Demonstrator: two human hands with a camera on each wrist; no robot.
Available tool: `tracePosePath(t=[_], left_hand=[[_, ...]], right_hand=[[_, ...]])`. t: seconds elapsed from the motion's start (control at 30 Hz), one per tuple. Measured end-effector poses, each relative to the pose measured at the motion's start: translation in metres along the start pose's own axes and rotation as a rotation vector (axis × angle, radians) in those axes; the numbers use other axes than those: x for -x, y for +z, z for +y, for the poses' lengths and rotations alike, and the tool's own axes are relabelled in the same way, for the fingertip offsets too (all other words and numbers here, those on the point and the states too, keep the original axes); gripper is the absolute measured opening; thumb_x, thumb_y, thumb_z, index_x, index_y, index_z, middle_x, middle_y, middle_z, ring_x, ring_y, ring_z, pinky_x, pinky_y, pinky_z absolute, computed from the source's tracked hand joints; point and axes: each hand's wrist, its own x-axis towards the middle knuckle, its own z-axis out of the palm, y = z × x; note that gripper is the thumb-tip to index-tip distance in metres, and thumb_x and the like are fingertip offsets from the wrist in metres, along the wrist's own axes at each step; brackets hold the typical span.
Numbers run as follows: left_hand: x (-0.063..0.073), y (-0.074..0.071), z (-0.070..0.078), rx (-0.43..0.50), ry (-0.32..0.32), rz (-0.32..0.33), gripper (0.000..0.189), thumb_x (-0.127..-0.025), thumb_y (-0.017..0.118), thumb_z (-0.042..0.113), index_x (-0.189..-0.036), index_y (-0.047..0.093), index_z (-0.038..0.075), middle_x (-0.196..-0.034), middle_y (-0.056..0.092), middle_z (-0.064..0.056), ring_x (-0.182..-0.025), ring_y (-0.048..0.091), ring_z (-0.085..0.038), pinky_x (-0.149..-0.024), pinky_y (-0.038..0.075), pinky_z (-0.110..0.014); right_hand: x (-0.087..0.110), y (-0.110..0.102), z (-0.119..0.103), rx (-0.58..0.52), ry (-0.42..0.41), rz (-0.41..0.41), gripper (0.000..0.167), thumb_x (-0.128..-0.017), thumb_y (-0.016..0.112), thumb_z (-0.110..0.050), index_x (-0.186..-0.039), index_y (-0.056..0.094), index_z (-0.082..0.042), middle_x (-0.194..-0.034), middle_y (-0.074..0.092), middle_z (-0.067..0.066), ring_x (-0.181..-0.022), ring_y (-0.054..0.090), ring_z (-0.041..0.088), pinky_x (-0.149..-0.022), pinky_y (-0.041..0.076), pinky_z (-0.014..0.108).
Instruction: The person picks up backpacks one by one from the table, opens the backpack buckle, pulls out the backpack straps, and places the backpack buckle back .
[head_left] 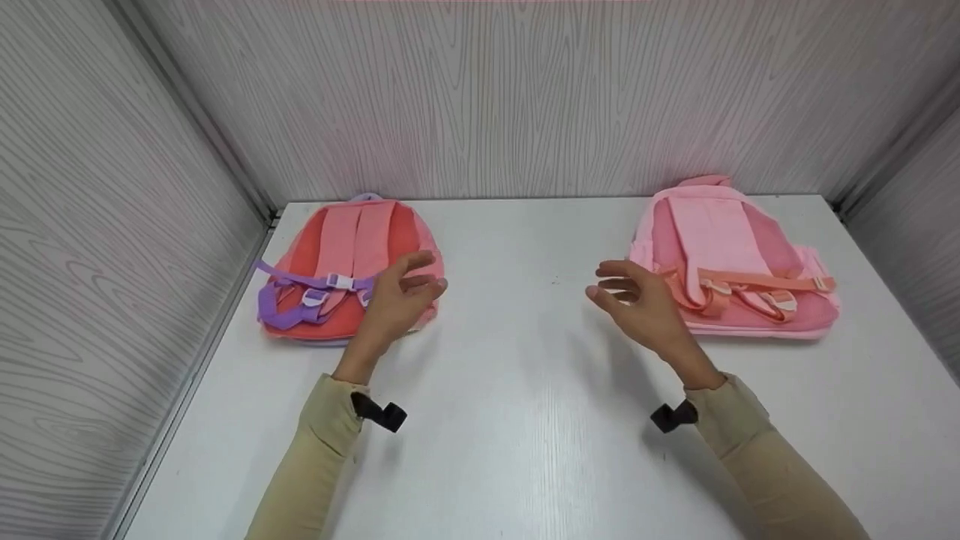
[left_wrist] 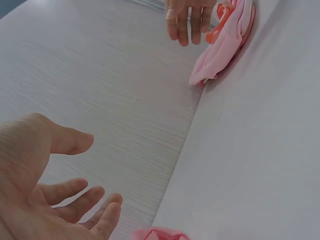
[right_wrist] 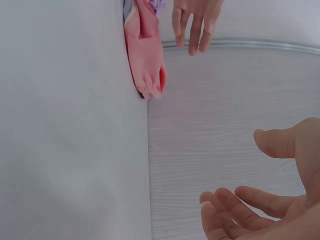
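Note:
A coral-red backpack [head_left: 300, 251] with purple straps and white buckles lies strap side up on the left of the table. My left hand [head_left: 401, 296] hovers over its right edge, fingers loosely bent and holding nothing. On the right lies a light pink backpack [head_left: 720, 225] with orange straps, also strap side up. Near its left side hangs my right hand [head_left: 637, 300], empty, thumb and fingers spread apart. In the left wrist view, the left hand's thumb and fingers [left_wrist: 72, 140] are apart, and the right wrist view shows the same of the right hand [right_wrist: 280, 200].
Both bags lie on a white table [head_left: 510, 420], toward its back edge. A pale wood-grain panel [head_left: 480, 97] rises behind it, with another side panel [head_left: 90, 225] at the left. Each wrist carries a small black camera mount [head_left: 386, 415].

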Motion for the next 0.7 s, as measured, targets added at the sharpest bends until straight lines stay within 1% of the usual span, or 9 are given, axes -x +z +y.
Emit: tracePosePath(t=[0.07,0.13,0.27,0.4,0.47,0.57,0.7], left_hand=[[0.003,-0.011,-0.001,0.004,0.003,0.015,0.057,-0.103,0.072,0.024,-0.155,0.051,0.014,-0.158,0.054,-0.007,-0.141,0.056,-0.027,-0.112,0.052,-0.046],[0.006,-0.021,-0.004,-0.003,0.001,0.038,0.057,-0.103,0.072,0.024,-0.155,0.051,0.015,-0.158,0.053,-0.008,-0.141,0.056,-0.028,-0.112,0.053,-0.047],[0.012,-0.04,-0.01,-0.03,-0.004,0.067,0.058,-0.103,0.071,0.025,-0.156,0.05,0.012,-0.16,0.051,-0.01,-0.144,0.054,-0.031,-0.113,0.051,-0.05],[0.019,-0.058,-0.013,-0.058,-0.016,0.088,0.058,-0.105,0.069,0.025,-0.156,0.049,0.01,-0.161,0.05,-0.009,-0.146,0.053,-0.031,-0.115,0.049,-0.049],[0.022,-0.067,-0.014,-0.065,-0.021,0.097,0.058,-0.105,0.068,0.025,-0.157,0.048,0.009,-0.161,0.05,-0.01,-0.146,0.053,-0.032,-0.116,0.049,-0.049],[0.028,-0.081,-0.014,-0.089,-0.046,0.118,0.059,-0.106,0.067,0.026,-0.158,0.046,0.009,-0.163,0.048,-0.011,-0.147,0.051,-0.033,-0.117,0.047,-0.049],[0.037,-0.1,-0.015,-0.135,-0.056,0.161,0.061,-0.107,0.067,0.027,-0.16,0.045,0.007,-0.163,0.048,-0.012,-0.148,0.051,-0.033,-0.12,0.044,-0.049]], right_hand=[[-0.002,0.008,-0.003,-0.024,-0.011,-0.011,0.046,-0.1,0.077,-0.02,-0.139,0.064,0.0,-0.136,0.068,0.018,-0.128,0.066,0.035,-0.111,0.052,0.052],[-0.005,0.017,-0.004,-0.04,-0.017,-0.021,0.047,-0.1,0.078,-0.022,-0.139,0.064,0.0,-0.136,0.068,0.018,-0.128,0.066,0.035,-0.111,0.051,0.053],[-0.008,0.032,-0.007,-0.064,-0.02,-0.038,0.05,-0.099,0.079,-0.025,-0.139,0.064,0.0,-0.136,0.068,0.017,-0.128,0.066,0.035,-0.112,0.051,0.052],[-0.013,0.046,-0.009,-0.091,-0.021,-0.048,0.05,-0.098,0.08,-0.025,-0.138,0.064,0.0,-0.135,0.068,0.018,-0.127,0.067,0.035,-0.11,0.052,0.052],[-0.016,0.052,-0.01,-0.102,-0.025,-0.057,0.05,-0.098,0.08,-0.023,-0.139,0.064,0.001,-0.136,0.068,0.018,-0.127,0.067,0.036,-0.109,0.052,0.052],[-0.02,0.062,-0.014,-0.109,-0.031,-0.073,0.049,-0.099,0.079,-0.023,-0.139,0.064,0.001,-0.136,0.068,0.018,-0.126,0.067,0.036,-0.109,0.053,0.051],[-0.026,0.076,-0.021,-0.101,-0.035,-0.095,0.05,-0.1,0.078,-0.026,-0.14,0.063,-0.001,-0.137,0.068,0.018,-0.127,0.067,0.034,-0.108,0.054,0.049]])
